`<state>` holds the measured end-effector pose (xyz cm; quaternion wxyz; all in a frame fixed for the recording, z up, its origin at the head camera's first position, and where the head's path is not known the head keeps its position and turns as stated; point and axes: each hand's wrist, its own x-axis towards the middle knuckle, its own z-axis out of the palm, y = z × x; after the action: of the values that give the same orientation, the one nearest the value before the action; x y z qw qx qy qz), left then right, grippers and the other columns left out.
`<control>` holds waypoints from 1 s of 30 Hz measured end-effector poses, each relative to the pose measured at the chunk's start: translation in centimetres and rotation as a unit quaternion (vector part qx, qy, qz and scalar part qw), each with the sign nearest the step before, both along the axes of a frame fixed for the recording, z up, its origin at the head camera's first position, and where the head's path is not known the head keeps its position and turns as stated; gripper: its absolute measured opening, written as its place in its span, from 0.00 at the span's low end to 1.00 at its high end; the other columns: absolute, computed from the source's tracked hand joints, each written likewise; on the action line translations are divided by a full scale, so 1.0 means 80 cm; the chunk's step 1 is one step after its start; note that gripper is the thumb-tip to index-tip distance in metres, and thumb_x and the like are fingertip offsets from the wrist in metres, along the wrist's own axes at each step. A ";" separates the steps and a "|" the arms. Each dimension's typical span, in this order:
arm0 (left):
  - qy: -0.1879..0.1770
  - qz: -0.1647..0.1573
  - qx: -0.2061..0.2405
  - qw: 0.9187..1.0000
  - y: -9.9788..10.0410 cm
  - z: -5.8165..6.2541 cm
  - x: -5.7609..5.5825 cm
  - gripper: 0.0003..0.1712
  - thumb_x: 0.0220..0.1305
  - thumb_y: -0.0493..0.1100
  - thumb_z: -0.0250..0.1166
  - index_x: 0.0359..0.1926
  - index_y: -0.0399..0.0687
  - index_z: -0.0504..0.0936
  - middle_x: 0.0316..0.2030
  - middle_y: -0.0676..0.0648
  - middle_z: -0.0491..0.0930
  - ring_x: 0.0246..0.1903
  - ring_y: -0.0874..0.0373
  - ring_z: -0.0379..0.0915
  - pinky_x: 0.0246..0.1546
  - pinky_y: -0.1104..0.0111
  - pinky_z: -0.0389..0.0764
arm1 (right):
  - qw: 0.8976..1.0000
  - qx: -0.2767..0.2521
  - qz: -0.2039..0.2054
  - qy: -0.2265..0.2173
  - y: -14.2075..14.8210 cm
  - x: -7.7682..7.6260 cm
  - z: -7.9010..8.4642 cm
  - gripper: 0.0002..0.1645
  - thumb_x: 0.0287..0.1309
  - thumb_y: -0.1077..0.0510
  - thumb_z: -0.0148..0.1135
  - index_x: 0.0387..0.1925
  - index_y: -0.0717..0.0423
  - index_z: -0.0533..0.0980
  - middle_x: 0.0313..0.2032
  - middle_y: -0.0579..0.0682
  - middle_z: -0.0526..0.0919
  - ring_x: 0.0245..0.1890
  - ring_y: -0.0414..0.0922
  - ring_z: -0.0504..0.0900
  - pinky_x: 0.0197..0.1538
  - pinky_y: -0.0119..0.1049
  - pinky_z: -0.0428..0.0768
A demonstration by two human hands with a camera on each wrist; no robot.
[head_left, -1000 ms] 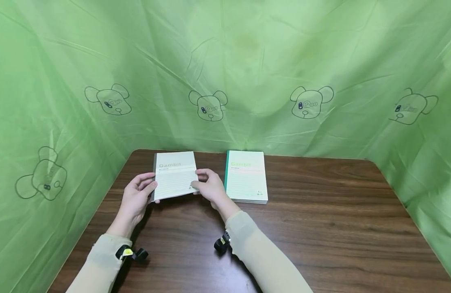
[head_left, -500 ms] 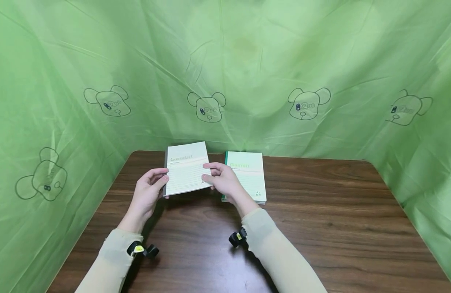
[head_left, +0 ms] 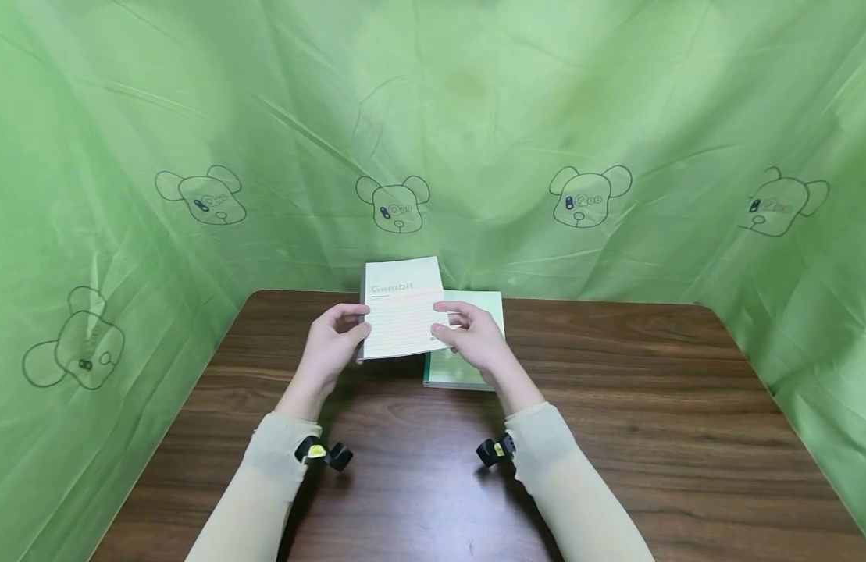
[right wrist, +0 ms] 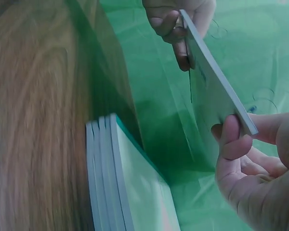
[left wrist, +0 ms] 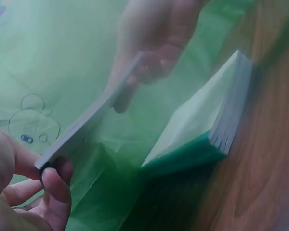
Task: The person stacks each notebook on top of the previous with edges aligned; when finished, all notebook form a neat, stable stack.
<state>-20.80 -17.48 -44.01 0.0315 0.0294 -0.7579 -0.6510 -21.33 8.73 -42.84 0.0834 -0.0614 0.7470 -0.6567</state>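
A pale notebook (head_left: 403, 308) with a grey spine and "Gambit" on its cover is held up off the table. My left hand (head_left: 330, 343) pinches its spine side, thumb on top and fingers beneath. Its opposite edge is pinched by my right hand (head_left: 478, 339). Both wrist views show the notebook edge-on, raised above a stack of notebooks (right wrist: 108, 173). That stack has a green-spined notebook (left wrist: 197, 115) on top, lying on the table. In the head view the lifted notebook and right hand cover part of the stack.
The brown wood-grain table (head_left: 615, 421) reaches back to a green curtain (head_left: 489, 117) printed with bear-head outlines, which also hangs at both sides. Small black cameras are strapped on both wrists, over pale sleeves (head_left: 573, 476).
Both hands have lifted the grey-spined notebook and carried it rightward, from the left of the stack to partly over it. The green-spined stack has stayed put.
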 end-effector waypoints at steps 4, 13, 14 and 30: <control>0.001 -0.014 -0.017 1.000 0.017 0.001 -0.006 0.17 0.73 0.32 0.67 0.61 0.37 0.85 0.53 0.36 0.81 0.21 0.59 0.74 0.21 0.67 0.79 | 1.000 0.015 -0.015 0.011 0.020 0.001 0.002 0.27 0.71 0.62 0.72 0.69 0.56 0.81 0.56 0.63 0.87 0.35 0.41 0.80 0.46 0.48 0.88; 0.003 -0.054 -0.039 0.998 0.053 0.003 -0.014 0.17 0.70 0.31 0.70 0.58 0.39 0.86 0.49 0.38 0.82 0.20 0.52 0.74 0.24 0.56 0.84 | 0.998 0.054 -0.030 0.031 0.064 0.005 -0.002 0.27 0.71 0.61 0.73 0.70 0.54 0.81 0.58 0.64 0.87 0.39 0.44 0.81 0.47 0.44 0.87; 0.003 -0.057 -0.041 0.998 0.057 0.002 -0.015 0.17 0.70 0.31 0.70 0.58 0.39 0.86 0.48 0.38 0.82 0.19 0.53 0.73 0.24 0.56 0.84 | 0.997 0.056 -0.031 0.031 0.068 0.006 -0.003 0.27 0.72 0.61 0.73 0.70 0.55 0.81 0.57 0.64 0.87 0.39 0.45 0.80 0.46 0.42 0.87; -0.004 -0.065 -0.084 0.994 0.095 -0.016 -0.021 0.15 0.68 0.30 0.73 0.54 0.41 0.87 0.48 0.39 0.83 0.27 0.46 0.82 0.27 0.55 0.88 | 0.996 0.081 -0.008 0.039 0.111 0.006 -0.020 0.28 0.74 0.60 0.71 0.71 0.60 0.78 0.51 0.60 0.89 0.47 0.46 0.85 0.51 0.34 0.83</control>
<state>-22.44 -9.90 -45.29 -0.0118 -0.0201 -0.8103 -0.5856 -20.87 17.59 -44.43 0.0534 -0.0739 0.8012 -0.5915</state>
